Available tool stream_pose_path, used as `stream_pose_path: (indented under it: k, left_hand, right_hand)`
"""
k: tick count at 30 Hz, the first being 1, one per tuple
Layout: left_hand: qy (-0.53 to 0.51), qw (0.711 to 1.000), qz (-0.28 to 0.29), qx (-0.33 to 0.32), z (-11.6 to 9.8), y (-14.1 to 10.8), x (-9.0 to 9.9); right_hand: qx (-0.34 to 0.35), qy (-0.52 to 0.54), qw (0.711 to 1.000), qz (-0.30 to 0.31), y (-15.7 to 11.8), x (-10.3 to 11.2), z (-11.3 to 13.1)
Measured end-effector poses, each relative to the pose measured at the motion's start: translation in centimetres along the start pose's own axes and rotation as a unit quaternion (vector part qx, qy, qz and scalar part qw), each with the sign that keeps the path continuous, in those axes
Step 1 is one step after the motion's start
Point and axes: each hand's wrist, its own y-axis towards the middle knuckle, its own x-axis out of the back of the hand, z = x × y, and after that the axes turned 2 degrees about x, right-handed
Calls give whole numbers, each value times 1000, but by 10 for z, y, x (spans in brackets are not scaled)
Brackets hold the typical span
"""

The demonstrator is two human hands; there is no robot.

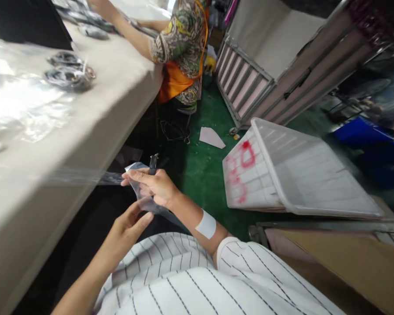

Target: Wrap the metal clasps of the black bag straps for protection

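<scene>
A clear plastic bag [146, 204] is stretched between my two hands over my lap. My right hand [162, 187] grips its upper part, with the fingers pointing left and the thumb on top. From the same hand sticks up a small black piece [153, 164] with a metal tip; its kind is not clear. Lower down, my left hand [129, 227] pinches the bag's near edge between thumb and fingers. A white patch [206, 225] is stuck on my right forearm.
At left stands a cloth-covered table [118, 83] with plastic bags and coiled dark cords [67, 76]. A co-worker [180, 48] sits at its far side. On my right are a white plastic bin [256, 175] and a wheeled cart [246, 87]. Paper [212, 137] lies on the green floor.
</scene>
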Motion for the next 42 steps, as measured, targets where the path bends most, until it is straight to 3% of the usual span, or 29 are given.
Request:
stream_pose_path:
  k: [3,7,11,15,19,22,25,27,32,34,38,42]
  left_hand:
    - [-18,999,-20,17,13,5,-7]
    - [-3,994,-96,52,19,4,9]
    - [-155,978,-111,86,7,0,22]
    - [-245,947,-194,76,-14,6,33]
    - [-264,935,-226,69,-30,20,51]
    - [-284,920,-265,45,-36,38,72]
    - [-303,894,-329,16,-33,53,88]
    - [-304,898,-317,20,-27,54,86]
    - [-205,968,-93,108,0,24,39]
    - [-133,983,-49,120,10,13,22]
    - [-97,981,-81,145,22,10,13]
    - [-157,969,-117,150,19,12,23]
  right_hand:
    - [-29,-37,999,7,0,3,-6]
    - [-55,-59,997,-19,1,14,-10]
    - [-50,-111,991,-47,0,31,-14]
    - [-93,-162,982,36,-13,49,-22]
    - [-144,-225,952,152,-35,59,-38]
    - [-151,-298,924,188,-48,62,-52]
    - [-134,-287,926,206,-53,59,-59]
    - [-120,-230,945,198,-51,53,-58]
    - [-111,-85,990,30,-25,37,-48]
    - [-136,-21,990,-4,-14,34,-44]
    - [-148,4,989,-8,-1,28,-44]
    - [-80,-122,987,-65,-5,27,-46]
